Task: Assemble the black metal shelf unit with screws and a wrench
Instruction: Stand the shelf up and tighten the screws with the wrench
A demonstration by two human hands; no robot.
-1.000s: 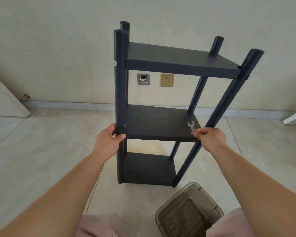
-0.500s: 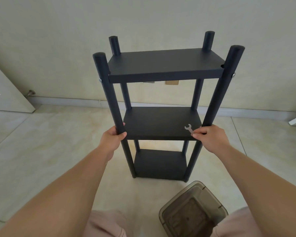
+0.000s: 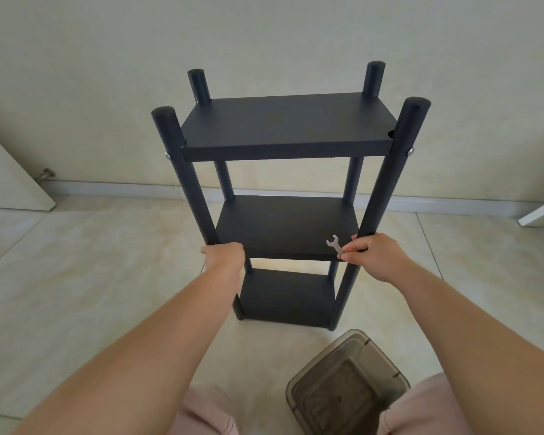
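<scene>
- Left edge: a pale leaning board [image 3: 10, 177] rests against the cream wall, well apart from the work
- Left hand [image 3: 224, 254]: fingers wrapped round the front left black round metal post [image 3: 187, 180] at the height of the middle shelf; the fingertips are hidden behind the post
- Centre: the black three-tier metal shelf unit [image 3: 285, 196] stands upright on the beige tiled floor [image 3: 76, 262], all three shelves seated between four posts; a second ago it was turned corner-on to the viewer, and it now faces squarely front, so both silver screw heads [image 3: 167, 156] at the top shelf show, one on each front post
- Judged meaning: the frame appears fully built, and the turn reads as a check of the joints and of how squarely it stands
- Right hand [image 3: 376, 255]: curled round the front right black post [image 3: 387, 183], and at once pinching the small silver open-ended wrench [image 3: 335, 244], whose head lies over the middle shelf
- Lower right: a smoky translucent plastic box [image 3: 347, 390] sits on the floor near the unit's foot, between the knees in pink trousers [image 3: 421, 406]; its contents cannot be made out
</scene>
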